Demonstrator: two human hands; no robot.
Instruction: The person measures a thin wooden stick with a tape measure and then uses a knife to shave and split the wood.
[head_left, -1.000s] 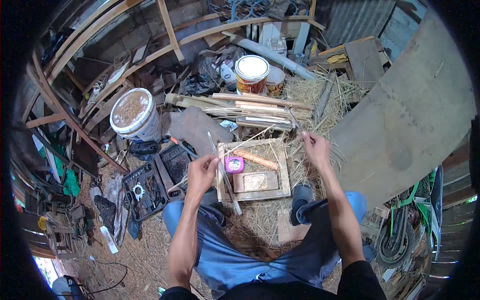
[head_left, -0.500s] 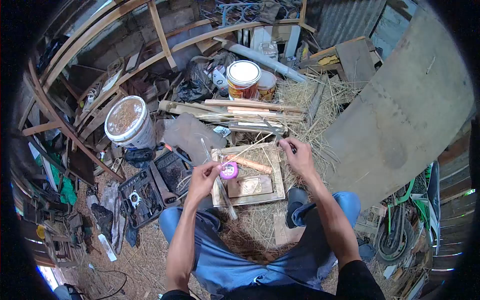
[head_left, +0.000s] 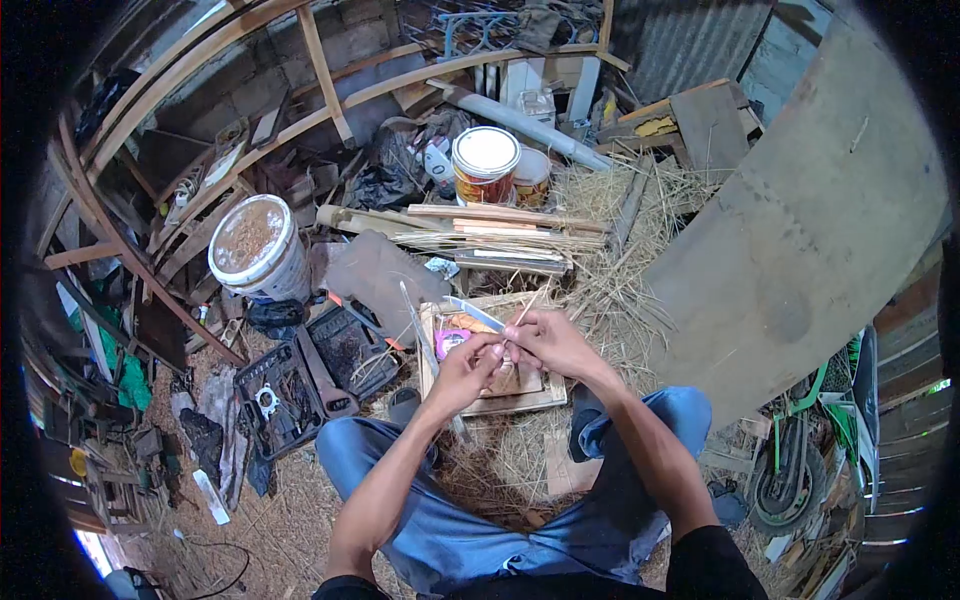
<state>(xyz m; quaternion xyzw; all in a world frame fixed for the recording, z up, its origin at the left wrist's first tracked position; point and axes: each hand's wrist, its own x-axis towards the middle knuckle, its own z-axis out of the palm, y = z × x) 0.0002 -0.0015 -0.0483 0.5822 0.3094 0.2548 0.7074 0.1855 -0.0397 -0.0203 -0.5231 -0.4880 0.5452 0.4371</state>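
Observation:
My right hand (head_left: 552, 343) is closed around a knife (head_left: 474, 313), whose blade points up and left; its handle is hidden in the fingers. My left hand (head_left: 468, 374) pinches a thin straw-coloured strip (head_left: 536, 299) right beside the right fingers. The strip's far end sticks out above the right hand. Both hands meet over a low wooden frame (head_left: 500, 405) between my feet. On it, a pink tape measure (head_left: 447, 343) lies just beyond the left hand, and a wooden block (head_left: 527, 382) is partly covered by the hands.
An open tool case (head_left: 285, 405) lies to the left, near a white bucket (head_left: 258, 270). Wood strips (head_left: 500, 225) are stacked ahead, with a lidded pail (head_left: 486, 150) behind. A large board (head_left: 790, 240) leans at the right; straw (head_left: 620, 290) covers the ground beside it.
Both hands have come together over the wooden frame, the right moving left and down with the knife, the left moving right. The blade now lies nearer the left hand.

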